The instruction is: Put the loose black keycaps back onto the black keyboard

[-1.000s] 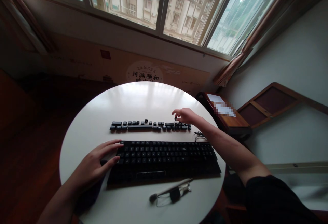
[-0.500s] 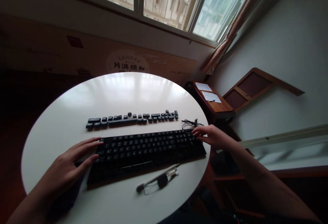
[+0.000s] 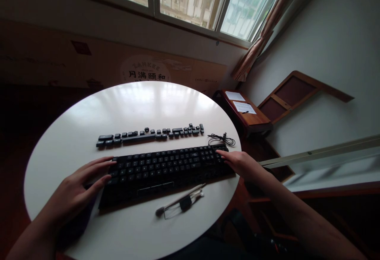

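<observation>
A black keyboard (image 3: 166, 169) lies across the round white table (image 3: 133, 105). My left hand (image 3: 75, 190) rests flat at its left end, fingers spread and touching the edge keys. At the keyboard's right end my right hand (image 3: 239, 163) lies with its fingers stretched out over the last keys. Behind the keyboard runs a row of loose black keycaps (image 3: 150, 134). A coiled black cable (image 3: 221, 138) lies by the keyboard's far right corner.
A small brush and a keycap puller (image 3: 181, 203) lie in front of the keyboard near the table's front edge. A low wooden stand with papers (image 3: 243, 111) is to the right of the table. A window runs along the back wall.
My right hand left the right end of the keycap row and came down to the keyboard's right end. The view turned right. My left hand stayed at the keyboard's left end.
</observation>
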A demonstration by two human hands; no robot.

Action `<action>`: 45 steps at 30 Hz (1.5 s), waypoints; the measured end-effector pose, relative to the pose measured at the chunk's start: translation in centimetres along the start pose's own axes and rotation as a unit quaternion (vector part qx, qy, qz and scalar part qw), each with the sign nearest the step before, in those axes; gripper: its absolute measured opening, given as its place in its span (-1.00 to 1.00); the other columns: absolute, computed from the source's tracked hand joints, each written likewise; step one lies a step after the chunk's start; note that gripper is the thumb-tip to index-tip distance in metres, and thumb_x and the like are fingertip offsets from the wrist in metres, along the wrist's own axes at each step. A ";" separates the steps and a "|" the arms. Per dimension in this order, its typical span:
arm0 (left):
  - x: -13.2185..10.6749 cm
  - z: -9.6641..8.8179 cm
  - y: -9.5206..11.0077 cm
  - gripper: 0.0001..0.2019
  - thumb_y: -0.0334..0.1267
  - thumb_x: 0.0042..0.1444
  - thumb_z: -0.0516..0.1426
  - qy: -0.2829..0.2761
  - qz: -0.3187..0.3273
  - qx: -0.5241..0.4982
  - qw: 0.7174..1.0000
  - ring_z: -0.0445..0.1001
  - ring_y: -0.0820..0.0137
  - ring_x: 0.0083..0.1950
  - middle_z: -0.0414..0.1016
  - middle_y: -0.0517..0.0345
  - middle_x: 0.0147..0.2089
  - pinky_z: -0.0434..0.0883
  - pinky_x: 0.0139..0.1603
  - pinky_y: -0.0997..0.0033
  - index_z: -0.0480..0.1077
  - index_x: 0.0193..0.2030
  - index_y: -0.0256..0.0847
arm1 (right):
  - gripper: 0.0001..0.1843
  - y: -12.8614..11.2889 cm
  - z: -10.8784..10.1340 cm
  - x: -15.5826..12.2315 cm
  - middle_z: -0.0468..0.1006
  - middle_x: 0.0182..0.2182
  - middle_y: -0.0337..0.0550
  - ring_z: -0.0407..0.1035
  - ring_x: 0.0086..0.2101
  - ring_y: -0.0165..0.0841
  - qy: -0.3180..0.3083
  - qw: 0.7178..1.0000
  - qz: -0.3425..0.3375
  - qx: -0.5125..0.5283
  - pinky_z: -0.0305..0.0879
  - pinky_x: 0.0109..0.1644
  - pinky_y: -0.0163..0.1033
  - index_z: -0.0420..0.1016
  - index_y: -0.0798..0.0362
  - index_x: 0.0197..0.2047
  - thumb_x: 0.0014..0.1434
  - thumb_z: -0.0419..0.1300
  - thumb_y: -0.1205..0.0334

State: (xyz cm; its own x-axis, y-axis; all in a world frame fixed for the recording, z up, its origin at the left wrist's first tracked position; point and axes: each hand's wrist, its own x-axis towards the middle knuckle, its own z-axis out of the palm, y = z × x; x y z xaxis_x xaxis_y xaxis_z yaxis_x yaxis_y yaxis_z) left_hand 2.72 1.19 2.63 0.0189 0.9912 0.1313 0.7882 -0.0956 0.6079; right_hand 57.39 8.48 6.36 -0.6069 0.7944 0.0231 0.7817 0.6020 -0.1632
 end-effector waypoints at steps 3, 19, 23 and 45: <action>0.0 0.1 -0.4 -0.36 0.37 0.15 0.09 -0.003 0.002 0.002 1.000 0.47 0.04 0.28 0.46 0.12 0.32 0.44 0.30 0.13 0.53 0.14 -0.03 | -0.39 -0.2 0.4 -0.1 0.64 -0.16 -0.03 0.56 -0.21 -0.26 0.006 0.999 0.001 -0.033 0.47 -0.08 -0.25 0.28 0.04 0.42 0.33 0.08 0.42; -0.2 0.2 -1.0 -0.35 0.36 0.16 0.08 -0.005 0.023 0.010 1.000 0.49 0.08 0.28 0.47 0.09 0.31 0.51 0.23 0.17 0.52 0.18 -0.03 | -0.36 -2.9 -1.5 1.2 0.61 -0.41 -0.09 0.49 -0.41 -0.34 -0.071 0.977 0.016 -0.201 0.20 -0.34 -0.35 0.43 -0.04 0.35 0.22 0.15 0.48; -0.3 0.1 -0.9 -0.37 0.33 0.18 0.08 -0.005 0.033 0.011 0.999 0.48 0.08 0.28 0.46 0.08 0.32 0.50 0.23 0.19 0.51 0.19 -0.03 | -0.61 -2.5 -4.3 4.3 0.68 -0.22 -0.15 0.56 -0.25 -0.31 -0.057 0.989 0.032 -0.134 0.27 -0.25 -0.34 0.60 -0.17 0.16 0.34 0.15 0.30; -0.8 0.3 -0.1 -0.46 0.29 0.20 0.10 0.010 0.027 -0.035 0.999 0.48 0.07 0.28 0.48 0.09 0.31 0.45 0.29 0.10 0.52 0.16 0.06 | -0.81 -3.1 -2.7 26.1 0.65 -0.21 -0.08 0.51 -0.22 -0.26 -0.155 0.970 0.184 -0.023 0.39 -0.16 -0.28 0.67 0.05 -0.20 0.12 0.39 0.16</action>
State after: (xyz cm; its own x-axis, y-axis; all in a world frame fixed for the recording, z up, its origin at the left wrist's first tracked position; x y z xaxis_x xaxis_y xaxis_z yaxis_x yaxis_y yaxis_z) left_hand 2.85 0.48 2.21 0.0475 0.9826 0.1797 0.7409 -0.1553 0.6534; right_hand 39.55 27.54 10.16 -0.2937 0.8979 -0.3280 0.9550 0.2904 -0.0602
